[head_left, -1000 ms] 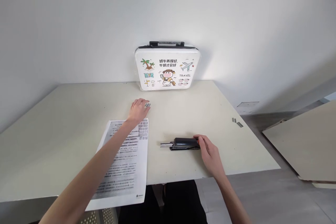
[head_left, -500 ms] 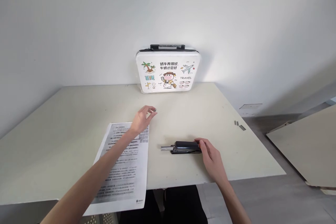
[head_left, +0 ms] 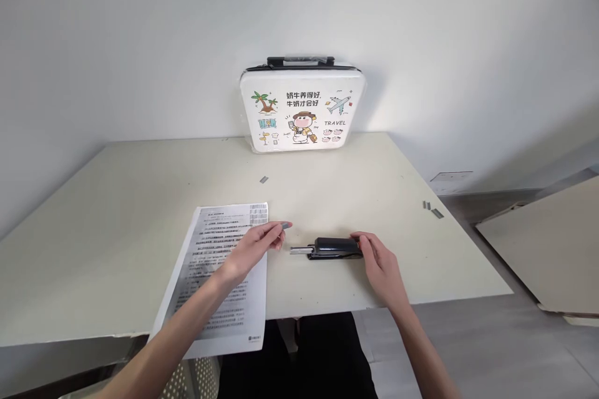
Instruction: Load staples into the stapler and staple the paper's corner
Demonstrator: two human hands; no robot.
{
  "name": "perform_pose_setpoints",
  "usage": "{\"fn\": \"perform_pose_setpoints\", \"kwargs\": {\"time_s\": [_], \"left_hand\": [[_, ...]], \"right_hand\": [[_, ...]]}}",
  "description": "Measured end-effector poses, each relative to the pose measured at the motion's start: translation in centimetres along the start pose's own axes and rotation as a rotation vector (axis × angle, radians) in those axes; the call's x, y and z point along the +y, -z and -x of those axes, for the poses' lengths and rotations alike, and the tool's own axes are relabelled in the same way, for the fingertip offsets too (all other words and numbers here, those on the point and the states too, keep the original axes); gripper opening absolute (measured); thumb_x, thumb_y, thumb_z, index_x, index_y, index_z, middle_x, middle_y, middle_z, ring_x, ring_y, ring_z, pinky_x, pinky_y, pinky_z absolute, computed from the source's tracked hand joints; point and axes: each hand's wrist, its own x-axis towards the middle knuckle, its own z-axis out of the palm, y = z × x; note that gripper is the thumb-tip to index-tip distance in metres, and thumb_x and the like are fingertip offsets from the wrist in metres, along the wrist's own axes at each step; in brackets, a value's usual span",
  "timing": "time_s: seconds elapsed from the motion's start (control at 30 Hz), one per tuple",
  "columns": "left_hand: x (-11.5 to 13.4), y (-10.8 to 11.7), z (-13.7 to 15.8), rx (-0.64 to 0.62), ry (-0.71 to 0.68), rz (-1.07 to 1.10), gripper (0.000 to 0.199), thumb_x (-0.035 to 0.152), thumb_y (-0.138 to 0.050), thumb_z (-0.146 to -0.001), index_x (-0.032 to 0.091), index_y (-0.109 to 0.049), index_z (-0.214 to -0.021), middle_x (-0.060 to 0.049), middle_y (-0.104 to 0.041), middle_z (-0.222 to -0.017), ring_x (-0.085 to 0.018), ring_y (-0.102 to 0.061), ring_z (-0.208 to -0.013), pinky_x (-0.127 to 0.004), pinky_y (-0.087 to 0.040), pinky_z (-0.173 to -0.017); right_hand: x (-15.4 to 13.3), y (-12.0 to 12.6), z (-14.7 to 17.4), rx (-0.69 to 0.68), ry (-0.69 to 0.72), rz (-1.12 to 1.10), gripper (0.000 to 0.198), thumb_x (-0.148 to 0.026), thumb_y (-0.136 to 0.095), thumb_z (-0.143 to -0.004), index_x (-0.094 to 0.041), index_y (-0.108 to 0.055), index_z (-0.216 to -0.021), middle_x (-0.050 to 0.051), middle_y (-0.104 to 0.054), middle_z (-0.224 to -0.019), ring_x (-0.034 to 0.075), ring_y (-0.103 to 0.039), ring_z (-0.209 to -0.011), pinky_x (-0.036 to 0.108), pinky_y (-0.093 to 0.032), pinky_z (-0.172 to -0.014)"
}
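My left hand (head_left: 262, 242) pinches a short strip of staples (head_left: 285, 225) between thumb and forefinger, just above the stapler's left end. The black stapler (head_left: 334, 246) lies on the table with its metal staple tray (head_left: 301, 250) slid out to the left. My right hand (head_left: 378, 262) grips the right end of the stapler, thumb and fingers closed round it. Under my left forearm lies a printed sheet (head_left: 229, 312), its lower edge hanging over the table's front. Another piece of staple strip (head_left: 264, 179) rests on the table beyond my left hand.
A white cartoon-printed case (head_left: 303, 109) with a black handle stands at the back against the wall. Several staple strip pieces (head_left: 437, 213) lie near the right edge of the table (head_left: 103, 218). A pale panel (head_left: 552, 249) is off to the right.
My left hand has come back toward me and nearer the stapler's tray, holding the staple strip. A strip piece now shows on the table where the hand was. My right hand stays on the stapler.
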Motion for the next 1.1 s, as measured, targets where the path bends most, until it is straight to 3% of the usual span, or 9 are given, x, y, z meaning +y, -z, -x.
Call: {"fn": "perform_pose_setpoints", "kwargs": {"time_s": [0.1, 0.33, 0.5, 0.63, 0.7, 0.87, 1.1], "left_hand": [[0.2, -0.2, 0.3, 0.031, -0.046, -0.152, 0.042, 0.057, -0.052, -0.103, 0.02, -0.071, -0.096, -0.003, -0.067, -0.087, -0.018, -0.063, -0.085, -0.036, -0.049, -0.094], [-0.7, -0.1, 0.7, 0.032, -0.095, -0.183, 0.044, 0.055, -0.049, -0.105, 0.019, -0.057, -0.13, 0.001, -0.068, -0.083, -0.017, -0.063, -0.074, -0.035, -0.052, -0.083], [-0.8, -0.3, 1.4, -0.023, -0.117, -0.22, 0.039, 0.052, -0.046, -0.107, 0.02, -0.062, -0.122, 0.0, -0.07, -0.085, -0.015, -0.065, -0.071, -0.034, -0.054, -0.08], [-0.7, -0.9, 1.7, -0.112, -0.14, -0.317, 0.036, 0.047, -0.044, -0.109, 0.021, -0.066, -0.12, 0.0, -0.074, -0.086, -0.013, -0.065, -0.061, -0.031, -0.055, -0.069], [-0.9, -1.2, 1.7, -0.056, -0.226, -0.443, 0.032, 0.041, -0.045, -0.11, 0.021, -0.068, -0.12, 0.0, -0.074, -0.087, -0.015, -0.067, -0.064, -0.031, -0.055, -0.068], [-1.7, -1.7, 1.5, 0.045, -0.501, -0.714, 0.028, 0.034, -0.046, -0.111, 0.023, -0.069, -0.121, -0.006, -0.072, -0.113, -0.02, -0.073, -0.093, -0.035, -0.059, -0.083], [-2.5, -1.7, 1.7, 0.019, -0.508, -0.862, 0.03, 0.035, -0.043, -0.113, 0.022, -0.067, -0.124, -0.006, -0.067, -0.115, -0.019, -0.072, -0.085, -0.036, -0.062, -0.077]], "right_hand": [[0.0, 0.0, 0.0, 0.003, 0.0, -0.007, 0.048, -0.058, -0.04, -0.108, -0.025, -0.07, -0.125, 0.01, -0.074, -0.127, 0.026, -0.07, -0.108, 0.037, -0.055, -0.088], [0.1, 0.0, 0.0, 0.016, 0.019, -0.021, 0.049, -0.058, -0.041, -0.108, -0.024, -0.071, -0.125, 0.011, -0.075, -0.125, 0.026, -0.071, -0.108, 0.037, -0.056, -0.087], [0.2, 0.0, -0.1, 0.017, 0.018, -0.006, 0.049, -0.059, -0.04, -0.108, -0.025, -0.071, -0.124, 0.011, -0.076, -0.123, 0.026, -0.072, -0.106, 0.036, -0.057, -0.085], [0.1, 0.0, 0.0, 0.015, 0.021, -0.007, 0.049, -0.059, -0.04, -0.108, -0.025, -0.072, -0.123, 0.01, -0.076, -0.122, 0.025, -0.072, -0.106, 0.036, -0.057, -0.087], [0.0, 0.0, 0.0, 0.011, 0.016, -0.009, 0.049, -0.059, -0.04, -0.108, -0.025, -0.071, -0.123, 0.01, -0.075, -0.123, 0.025, -0.072, -0.107, 0.036, -0.057, -0.086], [-0.1, 0.0, 0.1, 0.005, -0.005, -0.029, 0.048, -0.058, -0.04, -0.108, -0.025, -0.071, -0.124, 0.01, -0.074, -0.128, 0.025, -0.07, -0.109, 0.036, -0.055, -0.089], [-0.1, -0.1, 0.1, 0.012, -0.001, -0.019, 0.048, -0.058, -0.04, -0.108, -0.024, -0.071, -0.122, 0.01, -0.074, -0.127, 0.025, -0.07, -0.107, 0.035, -0.054, -0.089]]}}
